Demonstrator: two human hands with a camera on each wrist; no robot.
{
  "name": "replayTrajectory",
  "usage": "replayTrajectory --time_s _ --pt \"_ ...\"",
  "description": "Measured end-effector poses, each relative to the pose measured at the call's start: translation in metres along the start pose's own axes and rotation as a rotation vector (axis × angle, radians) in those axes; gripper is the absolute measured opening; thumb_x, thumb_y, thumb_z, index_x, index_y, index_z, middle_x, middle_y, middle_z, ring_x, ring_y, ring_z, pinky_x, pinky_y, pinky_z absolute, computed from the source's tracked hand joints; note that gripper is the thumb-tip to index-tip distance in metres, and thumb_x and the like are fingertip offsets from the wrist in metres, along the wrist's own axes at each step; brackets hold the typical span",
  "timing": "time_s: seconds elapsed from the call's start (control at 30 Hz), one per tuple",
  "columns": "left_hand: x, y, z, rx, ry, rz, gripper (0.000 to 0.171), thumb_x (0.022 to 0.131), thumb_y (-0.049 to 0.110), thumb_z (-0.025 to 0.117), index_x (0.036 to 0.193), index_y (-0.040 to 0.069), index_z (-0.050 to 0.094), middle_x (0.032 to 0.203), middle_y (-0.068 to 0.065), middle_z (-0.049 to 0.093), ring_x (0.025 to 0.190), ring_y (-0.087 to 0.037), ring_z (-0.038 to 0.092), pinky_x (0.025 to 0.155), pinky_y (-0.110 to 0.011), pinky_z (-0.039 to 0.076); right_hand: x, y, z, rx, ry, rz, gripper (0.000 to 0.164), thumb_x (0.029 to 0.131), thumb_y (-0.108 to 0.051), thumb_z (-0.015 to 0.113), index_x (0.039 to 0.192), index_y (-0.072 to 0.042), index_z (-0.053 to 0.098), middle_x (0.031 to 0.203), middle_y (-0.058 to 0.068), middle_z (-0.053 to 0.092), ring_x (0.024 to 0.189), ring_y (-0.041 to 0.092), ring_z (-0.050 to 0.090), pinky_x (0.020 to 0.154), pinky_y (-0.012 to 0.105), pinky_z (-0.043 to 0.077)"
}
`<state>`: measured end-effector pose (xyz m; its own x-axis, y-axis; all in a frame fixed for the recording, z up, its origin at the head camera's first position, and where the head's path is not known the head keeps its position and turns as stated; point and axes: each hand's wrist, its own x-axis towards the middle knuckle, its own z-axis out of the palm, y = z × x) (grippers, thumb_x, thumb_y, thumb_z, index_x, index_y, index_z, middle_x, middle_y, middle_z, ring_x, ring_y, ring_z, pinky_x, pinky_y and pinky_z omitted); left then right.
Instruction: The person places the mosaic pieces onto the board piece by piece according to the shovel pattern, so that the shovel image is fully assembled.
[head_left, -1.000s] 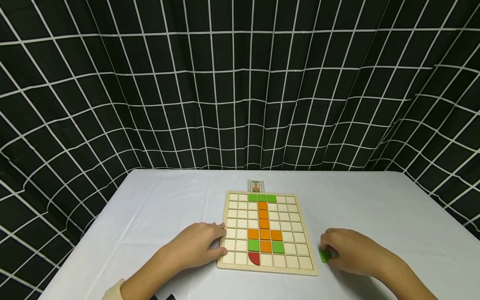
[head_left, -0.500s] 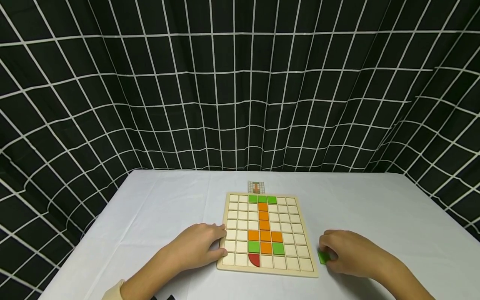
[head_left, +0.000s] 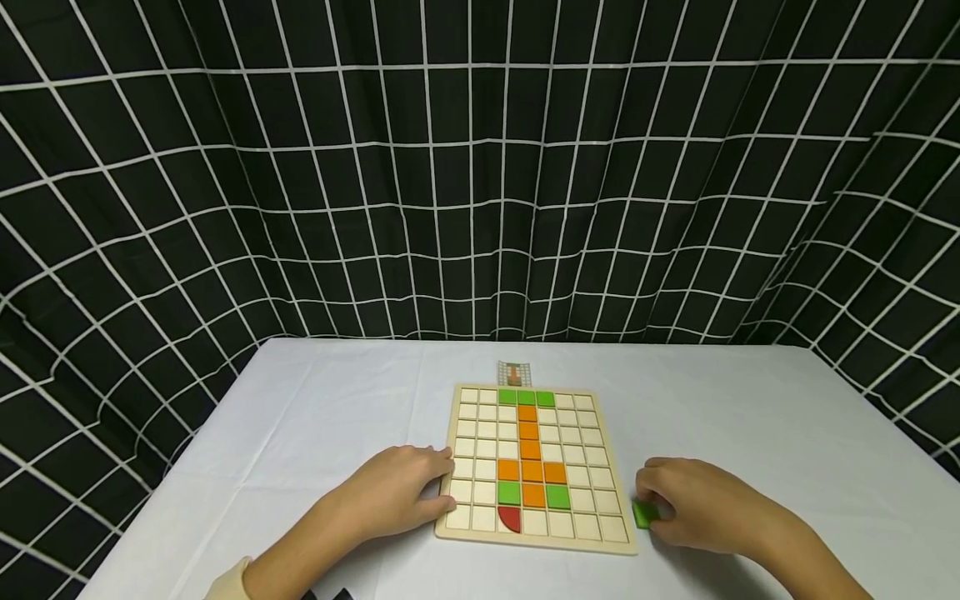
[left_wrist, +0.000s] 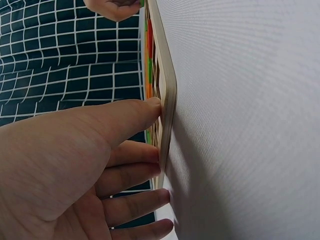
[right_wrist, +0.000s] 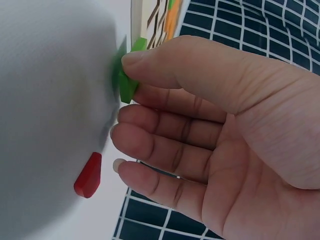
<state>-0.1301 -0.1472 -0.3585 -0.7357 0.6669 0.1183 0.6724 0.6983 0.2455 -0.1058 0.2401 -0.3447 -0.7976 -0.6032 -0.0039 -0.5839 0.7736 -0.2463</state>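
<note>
A wooden grid board [head_left: 536, 546] lies on the white table, with green, orange and red pieces set in its cells. My left hand [head_left: 401, 490] rests at the board's left side, thumb and fingertips touching the rim, as the left wrist view also shows. Right of the board, my right hand [head_left: 697, 504] pinches a green tile [head_left: 642, 513] between thumb and index finger, just above or on the cloth. In the right wrist view that tile [right_wrist: 131, 75] is tilted on edge beside the board. A red quarter-round piece [head_left: 510, 518] sits in the board's bottom row.
A small printed pattern card [head_left: 514, 372] lies against the board's far edge. In the right wrist view a loose red piece [right_wrist: 88, 176] is on the table near the little finger. A black curtain with white grid lines [head_left: 480, 167] hangs behind the table.
My right hand has shifted slightly left with the green tile, closer to the board. The left hand and the pieces on the board have stayed put.
</note>
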Motion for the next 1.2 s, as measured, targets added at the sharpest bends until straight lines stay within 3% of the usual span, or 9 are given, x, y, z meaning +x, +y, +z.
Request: replayTrajectory --time_s 0.1,0.5,0.7,1.0,1.2 --pt "0.0 -0.001 0.001 0.003 0.001 -0.005 0.021 0.089 0.031 0.075 0.096 0.012 0.072 0.129 -0.015 0.065 0.118 -0.032 0.063 0.098 -0.048 0.05 0.002 -0.002 0.0 0.007 -0.015 0.006 0.033 0.072 -0.008 0.082 0.075 -0.026 0.054 0.071 -0.016 0.042 0.064 0.0 0.039 0.056 0.022 0.035" --pt "0.001 0.0 0.0 0.002 -0.005 -0.005 0.02 0.089 0.032 0.075 0.094 0.012 0.072 0.13 -0.015 0.065 0.118 -0.032 0.063 0.098 -0.048 0.05 0.004 -0.005 0.0 -0.019 -0.029 0.011 0.031 0.072 -0.011 0.084 0.076 -0.026 0.057 0.073 -0.017 0.043 0.065 0.001 0.04 0.057 0.023 0.036" --pt "0.0 0.0 0.0 0.002 -0.005 -0.006 0.027 0.089 0.031 0.075 0.104 0.009 0.073 0.13 -0.014 0.065 0.119 -0.031 0.063 0.098 -0.048 0.05 0.006 -0.006 -0.001 -0.015 -0.019 -0.014 0.033 0.072 -0.011 0.083 0.074 -0.026 0.055 0.072 -0.017 0.043 0.065 0.001 0.039 0.057 0.022 0.036" --pt "0.0 0.001 0.0 -0.006 -0.004 -0.009 0.022 0.089 0.031 0.075 0.097 0.011 0.072 0.13 -0.015 0.065 0.119 -0.032 0.062 0.099 -0.048 0.05 0.012 -0.017 -0.002 -0.01 -0.009 -0.062 0.032 0.07 -0.007 0.077 0.072 -0.027 0.052 0.071 -0.017 0.041 0.064 0.0 0.038 0.057 0.022 0.034" --pt "0.0 0.0 0.001 0.003 0.002 0.001 0.021 0.089 0.031 0.075 0.096 0.011 0.072 0.129 -0.015 0.065 0.118 -0.032 0.063 0.098 -0.048 0.05 0.019 -0.026 -0.002 -0.002 -0.024 -0.061 0.028 0.07 -0.012 0.08 0.074 -0.025 0.056 0.071 -0.017 0.042 0.063 0.0 0.039 0.057 0.022 0.035"
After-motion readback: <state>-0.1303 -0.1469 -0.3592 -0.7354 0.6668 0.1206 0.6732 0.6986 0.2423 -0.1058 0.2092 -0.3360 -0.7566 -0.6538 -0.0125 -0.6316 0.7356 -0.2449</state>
